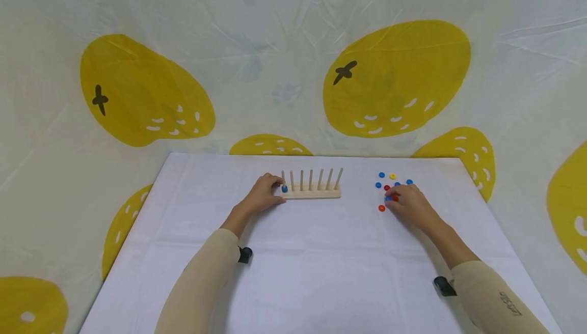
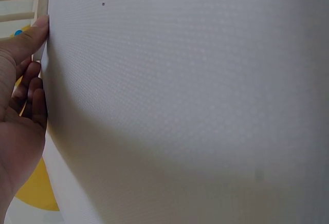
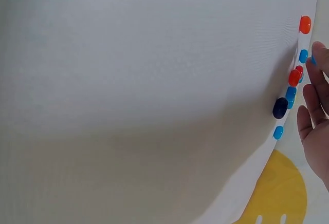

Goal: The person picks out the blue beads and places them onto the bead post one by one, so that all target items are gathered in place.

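My left hand (image 1: 266, 193) grips the left end of a wooden peg board (image 1: 316, 194), thumb at its front edge and fingers behind. Several upright pegs stand along the board, and a blue bead (image 1: 285, 189) sits low on the leftmost one. At the right, my right hand (image 1: 411, 202) is over a scatter of small ring beads. Between its thumb and index finger it pinches a blue bead (image 3: 313, 59), mostly covered by the fingertips. An orange-red bead (image 1: 381, 208) lies just in front of these fingers, and a red bead (image 1: 387, 188) lies behind them.
Farther back in the scatter are a yellow bead (image 1: 392, 176) and several blue ones, such as a blue bead (image 1: 381, 174) at the far left. A dark bead (image 3: 280, 108) shows in the right wrist view. White cloth (image 1: 321, 273) covers the table; a fruit-print curtain (image 1: 275, 79) hangs behind.
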A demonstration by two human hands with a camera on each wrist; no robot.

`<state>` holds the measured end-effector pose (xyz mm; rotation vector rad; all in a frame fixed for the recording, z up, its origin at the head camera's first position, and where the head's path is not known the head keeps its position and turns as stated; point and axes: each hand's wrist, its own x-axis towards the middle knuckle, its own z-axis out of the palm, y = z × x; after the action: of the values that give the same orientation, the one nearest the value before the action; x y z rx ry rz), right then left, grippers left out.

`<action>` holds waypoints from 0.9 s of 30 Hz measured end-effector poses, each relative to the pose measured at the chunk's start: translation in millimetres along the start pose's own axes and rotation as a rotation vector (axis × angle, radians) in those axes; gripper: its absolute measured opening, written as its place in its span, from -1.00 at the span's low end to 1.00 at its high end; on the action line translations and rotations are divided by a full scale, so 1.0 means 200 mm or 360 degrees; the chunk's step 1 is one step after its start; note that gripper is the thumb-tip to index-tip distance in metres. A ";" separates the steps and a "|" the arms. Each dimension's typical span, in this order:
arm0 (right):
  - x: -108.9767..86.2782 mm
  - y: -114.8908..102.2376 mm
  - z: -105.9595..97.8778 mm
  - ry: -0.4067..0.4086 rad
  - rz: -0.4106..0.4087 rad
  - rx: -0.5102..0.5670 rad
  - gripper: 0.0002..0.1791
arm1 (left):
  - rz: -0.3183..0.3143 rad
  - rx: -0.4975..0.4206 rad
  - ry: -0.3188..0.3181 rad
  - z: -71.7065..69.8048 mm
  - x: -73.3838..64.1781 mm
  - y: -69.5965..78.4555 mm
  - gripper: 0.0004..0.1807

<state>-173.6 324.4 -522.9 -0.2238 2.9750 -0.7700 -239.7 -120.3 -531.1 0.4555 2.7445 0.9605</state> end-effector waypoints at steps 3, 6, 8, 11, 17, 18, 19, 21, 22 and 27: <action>0.00 -0.02 -0.01 -0.0001 -0.0001 0.0032 -0.68 | -0.0015 -0.0004 0.0004 0.00 0.00 0.00 -0.39; 0.00 -0.03 -0.01 0.0010 -0.0053 0.0048 -0.69 | -0.0018 -0.0012 0.0004 0.00 0.00 0.00 -0.38; 0.01 -0.05 -0.01 0.0033 -0.0108 0.0052 -0.72 | -0.0023 -0.0020 0.0003 0.00 0.00 -0.01 -0.38; 0.02 -0.07 -0.02 0.0069 -0.0177 0.0055 -0.74 | -0.0023 -0.0029 -0.0005 0.01 0.00 -0.02 -0.38; 0.03 -0.13 -0.03 0.0106 -0.0232 0.0082 -0.73 | -0.0013 -0.0035 -0.0021 0.01 0.00 -0.02 -0.38; 0.03 -0.14 -0.03 0.0113 -0.0242 0.0082 -0.73 | -0.0010 -0.0039 -0.0018 0.01 0.00 -0.01 -0.38; 0.03 -0.15 -0.03 0.0124 -0.0253 0.0078 -0.74 | -0.0010 -0.0043 -0.0015 0.01 0.00 -0.01 -0.38; 0.03 -0.17 -0.04 0.0142 -0.0280 0.0088 -0.74 | -0.0012 -0.0044 -0.0009 0.00 0.00 -0.01 -0.38; 0.04 -0.18 -0.04 0.0149 -0.0294 0.0092 -0.74 | -0.0016 -0.0044 -0.0009 0.00 0.00 -0.01 -0.38; 0.06 -0.25 -0.05 0.0169 -0.0368 0.0137 -0.75 | -0.0022 -0.0028 -0.0002 0.00 0.00 0.00 -0.38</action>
<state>-180.7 284.1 -489.9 -0.5469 3.0410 -0.9593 -239.9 -120.9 -531.8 0.4338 2.7321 0.9803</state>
